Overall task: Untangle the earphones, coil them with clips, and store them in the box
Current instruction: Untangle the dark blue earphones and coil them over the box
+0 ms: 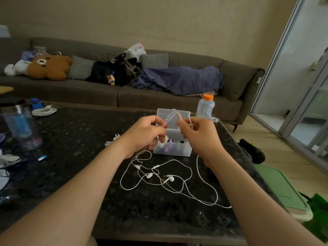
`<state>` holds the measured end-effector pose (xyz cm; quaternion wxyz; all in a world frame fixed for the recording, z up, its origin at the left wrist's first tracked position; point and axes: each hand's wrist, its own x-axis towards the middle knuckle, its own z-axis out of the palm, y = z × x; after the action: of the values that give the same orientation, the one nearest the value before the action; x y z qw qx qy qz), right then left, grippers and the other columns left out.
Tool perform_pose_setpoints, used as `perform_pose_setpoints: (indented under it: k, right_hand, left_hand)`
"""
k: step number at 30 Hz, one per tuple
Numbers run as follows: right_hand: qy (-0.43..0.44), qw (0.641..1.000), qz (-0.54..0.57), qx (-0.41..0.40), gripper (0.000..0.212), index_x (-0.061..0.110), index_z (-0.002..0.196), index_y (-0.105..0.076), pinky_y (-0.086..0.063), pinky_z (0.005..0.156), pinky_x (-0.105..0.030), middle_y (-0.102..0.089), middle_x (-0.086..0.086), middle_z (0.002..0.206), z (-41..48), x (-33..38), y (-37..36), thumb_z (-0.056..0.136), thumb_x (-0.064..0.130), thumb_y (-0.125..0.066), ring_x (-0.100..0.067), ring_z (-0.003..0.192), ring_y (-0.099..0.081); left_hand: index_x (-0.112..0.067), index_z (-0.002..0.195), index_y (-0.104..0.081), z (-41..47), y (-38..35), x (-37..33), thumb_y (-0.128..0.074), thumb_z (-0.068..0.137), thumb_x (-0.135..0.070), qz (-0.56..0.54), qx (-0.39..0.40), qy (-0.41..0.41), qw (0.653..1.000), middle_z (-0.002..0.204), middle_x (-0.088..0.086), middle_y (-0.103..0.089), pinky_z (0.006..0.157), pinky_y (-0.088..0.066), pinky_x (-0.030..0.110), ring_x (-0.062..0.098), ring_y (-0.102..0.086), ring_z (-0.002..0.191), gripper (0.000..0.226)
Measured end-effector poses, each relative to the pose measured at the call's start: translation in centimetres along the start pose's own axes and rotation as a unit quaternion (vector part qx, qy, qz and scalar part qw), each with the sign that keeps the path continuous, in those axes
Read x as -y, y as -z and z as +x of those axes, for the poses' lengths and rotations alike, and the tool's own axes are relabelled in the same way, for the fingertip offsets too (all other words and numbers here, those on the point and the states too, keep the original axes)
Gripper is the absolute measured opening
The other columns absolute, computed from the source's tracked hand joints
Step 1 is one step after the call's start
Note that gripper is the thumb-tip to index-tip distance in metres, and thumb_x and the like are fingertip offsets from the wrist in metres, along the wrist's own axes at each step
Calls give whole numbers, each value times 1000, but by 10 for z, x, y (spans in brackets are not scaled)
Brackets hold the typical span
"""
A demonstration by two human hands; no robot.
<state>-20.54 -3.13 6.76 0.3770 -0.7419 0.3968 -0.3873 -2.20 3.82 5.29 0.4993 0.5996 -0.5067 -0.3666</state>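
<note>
Several earphones (159, 176): thin white cables with earbuds are lying tangled on the dark speckled stone table (79, 139), just in front of the box, with one strand arching upward.
Left hand (143, 135): is pinching that raised strand.
Right hand (198, 135): is pinching the strand's other side.
Box (173, 148): translucent plastic, is standing open behind the tangle.
Bottle (205, 107): clear plastic, orange-capped, is standing behind the box.
Sofa (159, 98): grey fabric, is stretching along the wall.

Bare left forearm (74, 189) and left grip (143, 137), bare right forearm (253, 190) and right grip (198, 137), skin uncovered throughout.
</note>
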Motion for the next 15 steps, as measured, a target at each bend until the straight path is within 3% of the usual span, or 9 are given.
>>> perform_pose_setpoints:
  k: [3,5,8,12,15]
  right_hand:
    - [-9,984,156,-86,21,16,104,-64,-64,73,-36,-78,-8,79,0,9,2,112,31,-51,-20,74,-78]
    - [-26,949,284,-135,20,19,112,-54,-65,70,-33,-80,-12,84,-1,18,3,116,31,-38,-23,78,-80]
    - [-37,900,391,-189,16,29,110,-48,-67,78,-41,-79,-14,93,-3,26,0,116,33,-34,-24,84,-81]
    - [-1,901,374,-219,16,27,111,-47,-67,83,-44,-76,-11,104,0,27,-4,116,33,-32,-19,89,-80]
    - [78,925,283,-241,14,27,112,-47,-65,85,-40,-75,-3,105,2,22,-8,116,31,-34,-15,94,-78]
  left_hand:
    - [-13,105,-70,1,6,14,-64,104,-17,84,-19,11,996,70,2,-70,55,-47,31,14,-54,52,7]
    - [-16,107,-71,0,10,24,-59,107,-18,125,-15,27,992,72,1,-74,65,-55,32,16,-66,60,11]
    - [-17,109,-70,-3,14,36,-52,111,-25,191,36,50,980,87,0,-80,87,-60,37,15,-78,82,19]
    - [-22,109,-74,-5,16,44,-50,111,-22,322,92,85,939,98,-8,-80,85,-54,25,4,-73,92,24]
    - [-27,110,-76,-5,18,49,-51,110,-25,368,108,97,918,111,-12,-75,99,-53,29,5,-68,106,25]
